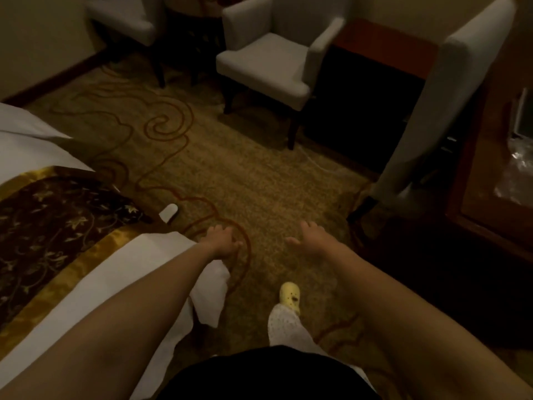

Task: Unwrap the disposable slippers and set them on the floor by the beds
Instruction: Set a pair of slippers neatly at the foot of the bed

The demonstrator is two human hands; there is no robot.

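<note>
A white disposable slipper (169,212) lies on the patterned carpet against the foot of the bed (121,272), its toe end showing. My left hand (221,241) hovers palm down over the carpet just right of the bed corner, fingers loosely apart and holding nothing I can see. My right hand (313,236) is stretched out beside it, fingers spread and empty. A white fold of cloth (210,295) hangs below my left forearm; I cannot tell whether it is bed linen or a slipper. No second slipper is clearly visible.
A brown-and-gold runner (49,226) crosses the bed. Two pale armchairs (268,64) and a third chair back (450,105) stand ahead. A dark cabinet (360,111) sits between them. Crumpled clear plastic (519,168) lies on the desk at right. My foot in a yellow clog (290,295) is on the carpet.
</note>
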